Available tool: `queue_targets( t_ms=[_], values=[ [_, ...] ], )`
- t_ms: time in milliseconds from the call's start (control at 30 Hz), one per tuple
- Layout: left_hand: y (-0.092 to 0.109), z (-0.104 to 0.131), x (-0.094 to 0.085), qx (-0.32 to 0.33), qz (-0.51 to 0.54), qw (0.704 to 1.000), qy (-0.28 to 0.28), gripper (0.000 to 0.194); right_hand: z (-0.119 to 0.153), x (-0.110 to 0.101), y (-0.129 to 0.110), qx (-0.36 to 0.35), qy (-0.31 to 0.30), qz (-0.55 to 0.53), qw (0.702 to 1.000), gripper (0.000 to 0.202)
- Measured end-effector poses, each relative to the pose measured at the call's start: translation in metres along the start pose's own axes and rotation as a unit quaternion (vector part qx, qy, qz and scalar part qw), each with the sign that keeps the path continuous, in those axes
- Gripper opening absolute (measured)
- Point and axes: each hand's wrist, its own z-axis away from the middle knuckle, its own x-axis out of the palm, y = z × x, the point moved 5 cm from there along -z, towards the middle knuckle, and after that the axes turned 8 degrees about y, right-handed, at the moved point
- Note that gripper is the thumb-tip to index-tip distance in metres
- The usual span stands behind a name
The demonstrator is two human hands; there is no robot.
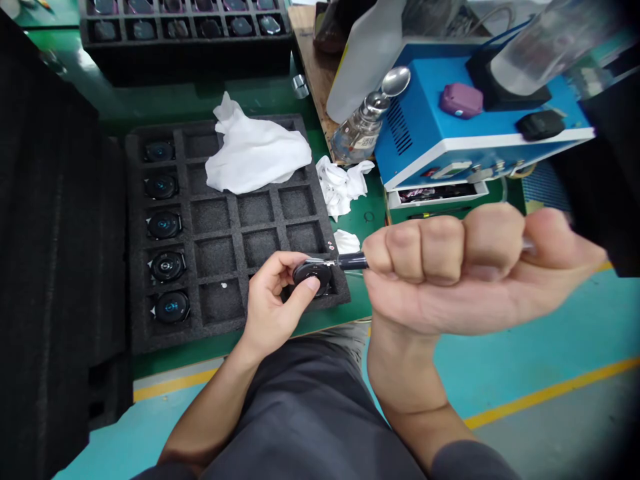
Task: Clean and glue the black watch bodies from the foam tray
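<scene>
My left hand (277, 303) grips a round black watch case (311, 272) between thumb and fingers, tilted over the lower right of the foam tray (215, 241). Wrapped in a fist, my right hand (450, 263) holds a slim pen-like tool (353, 261) with a dark barrel. Its thin metal end points left and meets the edge of the watch case, though I cannot tell exactly where it touches. Most of the tool is hidden inside the fist. Down the tray's left column sit several round black watches, such as one (168, 267) with its dial facing up.
A white cloth (257, 153) lies over the tray's upper part, with crumpled tissues (343, 183) beside it. To the right stand a glass bottle (359, 130), a white bottle (364, 60) and a blue machine (430, 127). Another foam tray (185, 43) of watches sits at the back.
</scene>
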Motion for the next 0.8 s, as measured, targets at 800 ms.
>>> queue_targets(
  t_ms=[800],
  values=[
    [-0.0013,0.0006,0.0012,-0.013,-0.001,1.0,-0.004,0.02,-0.0025,-0.0044,0.0006,-0.027,-0.015,-0.004,1.0,0.053]
  ],
)
